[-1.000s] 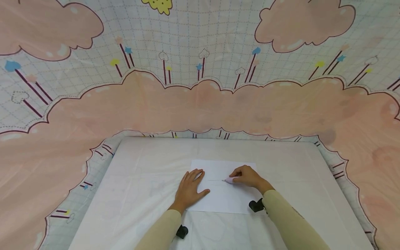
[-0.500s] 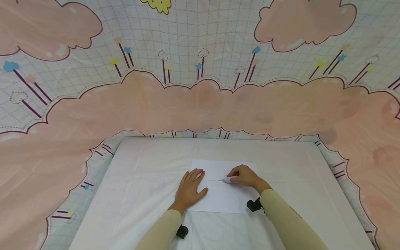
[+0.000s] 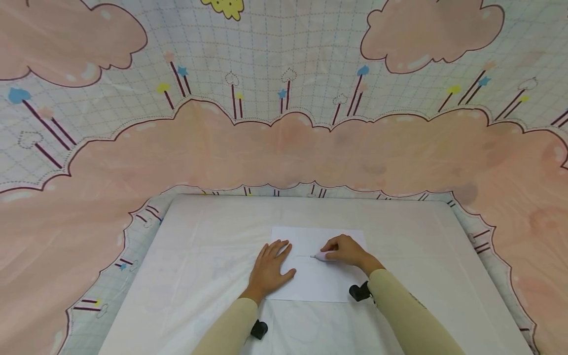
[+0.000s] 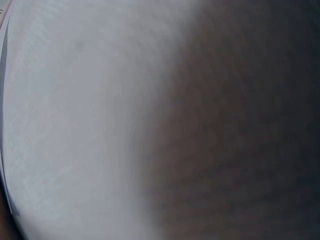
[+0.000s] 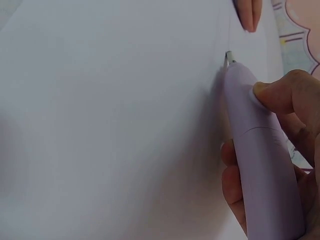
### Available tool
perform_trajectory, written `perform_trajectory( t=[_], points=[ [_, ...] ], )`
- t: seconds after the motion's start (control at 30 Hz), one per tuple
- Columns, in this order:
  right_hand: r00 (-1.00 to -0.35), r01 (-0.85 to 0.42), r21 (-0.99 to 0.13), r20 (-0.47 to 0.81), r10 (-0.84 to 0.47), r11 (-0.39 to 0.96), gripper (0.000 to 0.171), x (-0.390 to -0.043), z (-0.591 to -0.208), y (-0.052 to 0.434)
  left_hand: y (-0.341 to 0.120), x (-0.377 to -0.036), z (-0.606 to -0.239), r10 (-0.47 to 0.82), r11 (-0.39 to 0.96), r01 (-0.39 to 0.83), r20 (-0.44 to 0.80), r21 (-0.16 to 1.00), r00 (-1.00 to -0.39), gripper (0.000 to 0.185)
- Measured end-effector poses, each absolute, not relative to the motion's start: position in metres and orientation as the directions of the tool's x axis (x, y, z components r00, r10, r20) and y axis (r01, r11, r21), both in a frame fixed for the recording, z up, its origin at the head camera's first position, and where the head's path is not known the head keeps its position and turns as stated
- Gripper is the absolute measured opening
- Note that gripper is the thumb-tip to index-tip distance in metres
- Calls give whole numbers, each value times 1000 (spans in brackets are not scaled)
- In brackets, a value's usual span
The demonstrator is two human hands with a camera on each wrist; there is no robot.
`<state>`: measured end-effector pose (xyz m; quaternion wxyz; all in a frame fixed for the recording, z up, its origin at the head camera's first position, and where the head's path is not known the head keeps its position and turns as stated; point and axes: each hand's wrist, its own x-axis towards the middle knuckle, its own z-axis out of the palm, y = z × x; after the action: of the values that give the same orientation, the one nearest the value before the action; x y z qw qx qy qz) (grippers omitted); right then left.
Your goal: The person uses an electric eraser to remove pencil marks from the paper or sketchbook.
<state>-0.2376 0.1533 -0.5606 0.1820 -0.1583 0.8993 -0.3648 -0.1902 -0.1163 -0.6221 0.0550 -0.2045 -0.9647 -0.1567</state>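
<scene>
My left hand (image 3: 268,270) lies flat, fingers spread, on the left side of a white sheet of paper (image 3: 306,286). In the right wrist view, my right hand (image 5: 295,107) grips a lavender, pen-shaped electric eraser (image 5: 262,165), thumb on its button and other fingers curled round the far side. Its short metal-sleeved tip (image 5: 229,57) points at the paper, right by a thin faint line (image 3: 303,256) that runs left toward my left hand. In the head view, the right hand covers most of the tool's body. The left wrist view is mostly blurred.
The paper lies on a table with a white cloth (image 3: 213,231). A patterned pink-and-white backdrop (image 3: 288,153) rises behind it and hangs at both sides. Black wrist cameras (image 3: 360,291) sit under both cream sleeves (image 3: 410,310).
My right hand has slid slightly left with the electric eraser, its tip moving along the faint line. My left hand has stayed in place on the paper.
</scene>
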Motion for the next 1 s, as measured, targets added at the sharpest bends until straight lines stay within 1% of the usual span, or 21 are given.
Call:
perform_trajectory(
  t=[0.13, 0.33, 0.8, 1.0],
  points=[
    [-881, -161, -717, -206, -426, 679, 13, -238, -561, 152, -115, -190, -620, 376, 864, 410, 167, 292, -911, 69],
    [-872, -176, -733, -194, -450, 657, 12, -238, -561, 152, -115, -190, -622, 379, 871, 408, 155, 272, -912, 70],
    [-873, -184, -717, -194, -446, 672, 13, -240, -562, 158, -117, -191, -623, 385, 860, 427, 194, 280, -902, 69],
    [-866, -192, -733, -186, -464, 653, 14, -241, -563, 154, -116, -191, -622, 382, 866, 416, 168, 276, -909, 70]
  ],
)
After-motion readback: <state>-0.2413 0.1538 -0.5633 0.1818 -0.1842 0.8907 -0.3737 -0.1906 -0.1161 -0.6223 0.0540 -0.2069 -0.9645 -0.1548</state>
